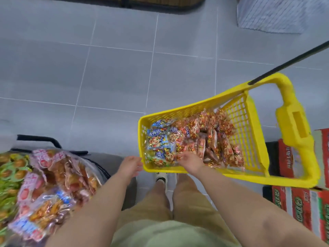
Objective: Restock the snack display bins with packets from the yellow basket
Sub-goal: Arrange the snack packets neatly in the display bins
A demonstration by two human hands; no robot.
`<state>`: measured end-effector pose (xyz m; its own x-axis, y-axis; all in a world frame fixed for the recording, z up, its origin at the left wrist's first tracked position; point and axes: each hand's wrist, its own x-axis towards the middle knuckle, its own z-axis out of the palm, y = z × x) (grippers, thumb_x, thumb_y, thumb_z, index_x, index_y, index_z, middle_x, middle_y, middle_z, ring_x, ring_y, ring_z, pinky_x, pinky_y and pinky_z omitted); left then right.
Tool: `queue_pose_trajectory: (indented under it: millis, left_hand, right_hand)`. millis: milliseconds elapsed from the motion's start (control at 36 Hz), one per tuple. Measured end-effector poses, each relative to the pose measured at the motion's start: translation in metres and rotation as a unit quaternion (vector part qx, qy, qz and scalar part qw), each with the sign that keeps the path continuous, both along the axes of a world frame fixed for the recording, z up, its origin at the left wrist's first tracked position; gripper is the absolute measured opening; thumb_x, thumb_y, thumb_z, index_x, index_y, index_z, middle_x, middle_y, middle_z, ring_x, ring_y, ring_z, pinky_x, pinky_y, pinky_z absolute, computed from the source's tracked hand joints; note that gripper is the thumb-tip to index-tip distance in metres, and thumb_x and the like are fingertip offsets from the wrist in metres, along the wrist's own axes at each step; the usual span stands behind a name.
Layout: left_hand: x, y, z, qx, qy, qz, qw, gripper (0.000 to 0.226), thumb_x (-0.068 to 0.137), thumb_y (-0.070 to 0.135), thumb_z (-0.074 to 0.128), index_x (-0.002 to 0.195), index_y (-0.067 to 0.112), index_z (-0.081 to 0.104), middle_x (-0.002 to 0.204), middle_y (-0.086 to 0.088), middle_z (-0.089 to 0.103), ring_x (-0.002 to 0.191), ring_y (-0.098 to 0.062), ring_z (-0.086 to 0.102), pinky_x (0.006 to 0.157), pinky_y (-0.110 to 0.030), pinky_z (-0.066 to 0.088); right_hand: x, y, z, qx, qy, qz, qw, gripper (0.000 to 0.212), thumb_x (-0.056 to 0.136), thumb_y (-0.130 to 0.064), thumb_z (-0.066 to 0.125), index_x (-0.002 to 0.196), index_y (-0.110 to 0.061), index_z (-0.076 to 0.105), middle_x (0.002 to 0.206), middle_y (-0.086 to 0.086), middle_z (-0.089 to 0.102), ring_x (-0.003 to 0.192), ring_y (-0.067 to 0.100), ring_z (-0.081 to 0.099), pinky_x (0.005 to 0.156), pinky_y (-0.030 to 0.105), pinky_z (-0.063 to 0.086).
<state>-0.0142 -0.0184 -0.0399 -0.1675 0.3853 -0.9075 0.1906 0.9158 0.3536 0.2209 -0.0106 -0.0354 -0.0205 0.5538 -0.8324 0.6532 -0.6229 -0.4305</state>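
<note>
The fingers (179,155) of the right hand (191,162) are bent down over the near rim of the yellow basket (178,111) and lie on the blue packets (157,138) in its corner at seven o'clock. Whether they pinch one packet or only touch it I cannot tell, because the tips are lost among the shiny wrappers. The left hand (130,165) is just outside the same corner, at nine o'clock from the right hand. Its fingers are relaxed and a little curved, and they hold nothing. The tips reach the basket's corner, but I cannot tell if they touch it.

The blue packets carry white Chinese characters and a cartoon figure; the characters are too blurred to read. The red packets (219,136) show the same kind of figure and fill the basket from its middle to the three o'clock side. The basket has lattice walls and a thick yellow handle (293,125) at three o'clock. A black rod (284,59) goes up from it towards one o'clock.

At eight o'clock in the view is a display bin (97,166) with pink and orange packets (53,175), and green packets (8,175) lie beside them at nine o'clock. At four o'clock, partly under the basket, are red cartons (302,202) with green print, whose writing is unreadable
</note>
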Motion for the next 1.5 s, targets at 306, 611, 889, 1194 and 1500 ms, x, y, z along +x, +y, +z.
queue_pose_trajectory:
  millis: [306,611,889,1194,1500]
  left_hand:
    - [0.018,0.007,-0.053,-0.028,0.044,0.014,0.999,0.014,0.094,0.024,0.055,0.093,0.012,0.063,0.090,-0.008,0.070,0.083,-0.020,0.063,0.077,-0.032,0.050]
    - [0.032,0.000,-0.072,-0.016,0.125,-0.033,0.991,0.035,0.104,0.028,0.036,0.122,0.003,0.050,0.125,-0.022,0.059,0.115,-0.035,0.056,0.095,-0.040,0.044]
    - [0.045,0.019,-0.026,0.138,0.177,0.129,0.966,0.046,0.101,0.047,0.032,0.071,0.024,0.059,0.075,0.009,0.061,0.077,-0.010,0.059,0.076,-0.031,0.040]
    - [0.021,0.006,0.002,0.123,-0.236,0.332,0.905,0.048,0.086,0.024,0.050,0.130,0.005,0.054,0.116,-0.015,0.068,0.098,-0.027,0.068,0.081,-0.038,0.057]
    - [0.007,-0.004,-0.010,0.117,-0.046,0.440,0.889,0.016,0.098,0.005,0.048,0.106,0.015,0.057,0.097,-0.006,0.071,0.082,-0.018,0.071,0.071,-0.034,0.060]
  right_hand:
    - [-0.053,0.018,-0.064,0.029,-0.038,0.297,0.954,0.040,0.091,-0.033,0.055,0.129,-0.020,0.053,0.125,0.011,0.052,0.118,0.030,0.047,0.095,0.035,0.043]
    - [0.017,0.038,-0.052,0.004,0.091,0.070,0.993,0.049,0.089,-0.034,0.064,0.130,-0.009,0.055,0.132,0.005,0.056,0.123,0.020,0.051,0.099,0.025,0.037]
    - [0.010,0.056,-0.027,-0.241,0.359,-0.251,0.866,0.023,0.088,-0.014,0.061,0.110,-0.008,0.060,0.107,-0.003,0.069,0.093,0.014,0.064,0.089,0.033,0.052]
    - [-0.047,0.053,-0.042,-0.231,0.331,-0.140,0.904,0.005,0.086,-0.027,0.068,0.087,-0.023,0.066,0.085,-0.013,0.070,0.077,0.003,0.062,0.079,0.027,0.053]
    - [-0.046,0.095,-0.104,-0.025,-0.042,-0.035,0.998,0.078,0.082,-0.043,0.068,0.142,-0.007,0.033,0.139,0.013,0.045,0.126,0.031,0.045,0.098,0.037,0.041]
